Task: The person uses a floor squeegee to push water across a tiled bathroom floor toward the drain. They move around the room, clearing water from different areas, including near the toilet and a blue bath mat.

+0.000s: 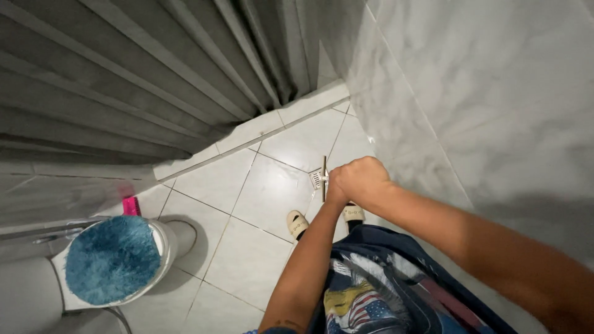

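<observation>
Slim pale wooden stick [324,176], upright over the white tiled floor [235,247], is what we grip near its top with our right hand [362,179], fingers closed around it. Our left hand [336,196] sits just below, mostly hidden by the right; we cannot tell its grip. Beneath lies a small square metal drain [317,179]. Far left we see a grey shower curtain [136,74]; near left, a toilet with a fuzzy blue lid cover [112,260].
</observation>
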